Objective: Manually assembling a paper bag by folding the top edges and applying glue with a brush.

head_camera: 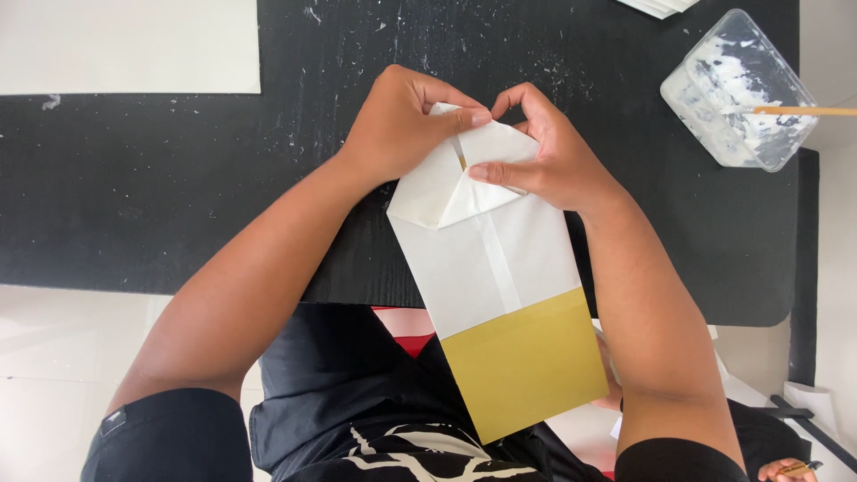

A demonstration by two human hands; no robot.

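Paper bag [500,268], white with a gold band at its near end, lies flat on the black tabletop [178,178], with the gold end hanging over the tabletop edge toward 6 o'clock. The far end of the bag, toward 12 o'clock, is folded into pointed flaps. The left hand [406,125] sits at 11 o'clock of the bag and presses its fingertips down on the top flap, fingers curled close together. The right hand [544,152] sits at 1 o'clock of the bag, with its thumb flat on the other flap and its fingers bent over the far edge. Both hands touch the bag, and their fingertips are just beside each other. A clear plastic tub [736,89] smeared with white paste stands well apart at 2 o'clock, and a thin wooden stick [803,111] rests across its rim. A big white sheet [129,45] lies at 10 o'clock, at the far left of the tabletop.
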